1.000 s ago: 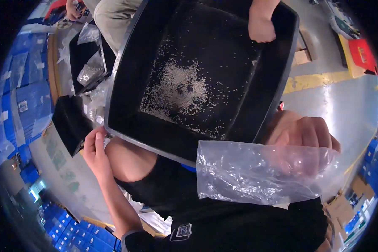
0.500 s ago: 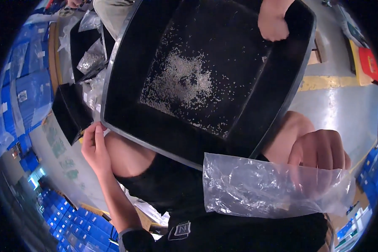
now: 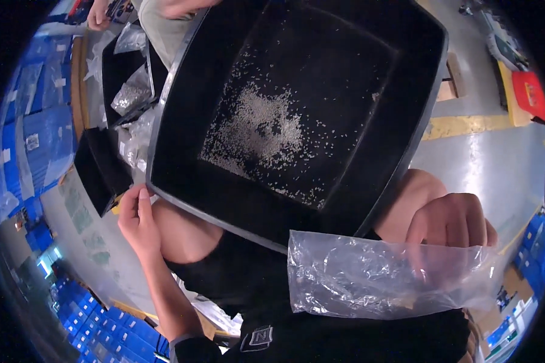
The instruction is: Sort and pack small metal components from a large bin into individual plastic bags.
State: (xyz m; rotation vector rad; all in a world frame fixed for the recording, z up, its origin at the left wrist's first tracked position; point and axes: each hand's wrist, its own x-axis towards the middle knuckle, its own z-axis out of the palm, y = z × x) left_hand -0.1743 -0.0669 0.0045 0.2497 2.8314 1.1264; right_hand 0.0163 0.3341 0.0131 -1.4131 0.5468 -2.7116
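A large black plastic tray (image 3: pixel 369 187) lies tilted across my lap, with many tiny pale grains or pieces (image 3: pixel 261 124) heaped and scattered over its floor. The near left corner of its rim is pinched by my left hand (image 3: pixel 137 219), thumb upward. At the lower right, my right hand (image 3: pixel 448 230) is closed on the end of a clear plastic bag (image 3: pixel 351 278). The bag hangs sideways in front of the tray's near right corner and looks empty. The tips of my right fingers are partly behind the film.
Across the tray, another person's forearm (image 3: pixel 184 6) and hand (image 3: pixel 98 17) show at the upper left. Beside the tray stand black bins (image 3: pixel 106 160) holding filled clear bags (image 3: pixel 133 91). Blue boxes (image 3: pixel 48 136) are stacked on the left; a red bin (image 3: pixel 530 97) stands far right.
The other person's hand has left the tray's far right part; an arm now shows at the upper left. My hands keep their holds, and the bag has shifted slightly left and down.
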